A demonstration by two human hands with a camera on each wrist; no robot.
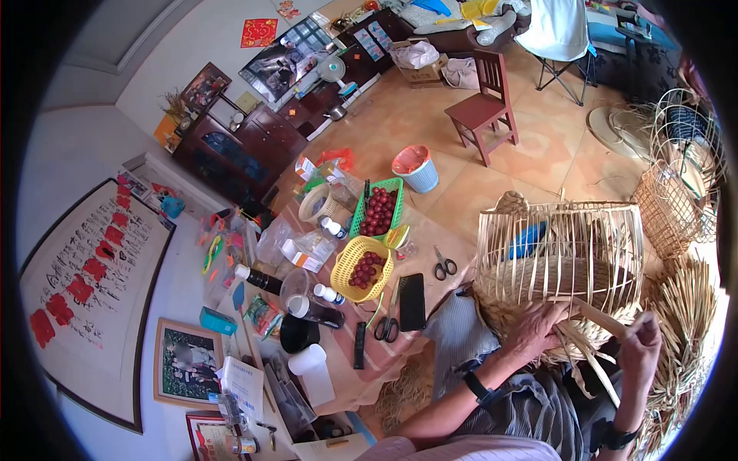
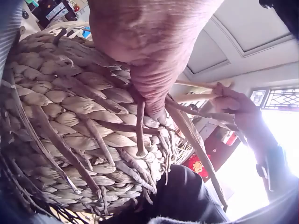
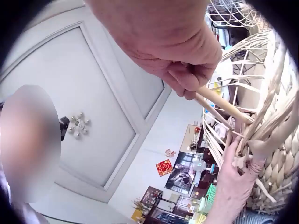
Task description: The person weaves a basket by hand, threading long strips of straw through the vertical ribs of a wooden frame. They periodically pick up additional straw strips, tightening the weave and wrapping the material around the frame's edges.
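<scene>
A half-woven basket (image 1: 555,276) rests on the person's lap, its lower wall braided and its upper stakes bare. The left hand (image 1: 534,332) presses the braided wall near its edge; in the left wrist view that hand (image 2: 152,60) has its thumb and fingers on the strands at the weave (image 2: 74,112). The right hand (image 1: 641,346) pinches a pale strand (image 1: 600,316) pulled out from the basket. From the right wrist view, the right hand (image 3: 182,60) has curled fingers around the strand (image 3: 224,103), which runs to the left hand (image 3: 231,189).
A table left of the basket holds scissors (image 1: 444,263), a phone (image 1: 412,302), a yellow basket (image 1: 344,270) of red fruit and several bottles. Straw bundles (image 1: 680,315) stand at the right. A blue bin (image 1: 419,175) and a red chair (image 1: 480,115) are on the floor beyond.
</scene>
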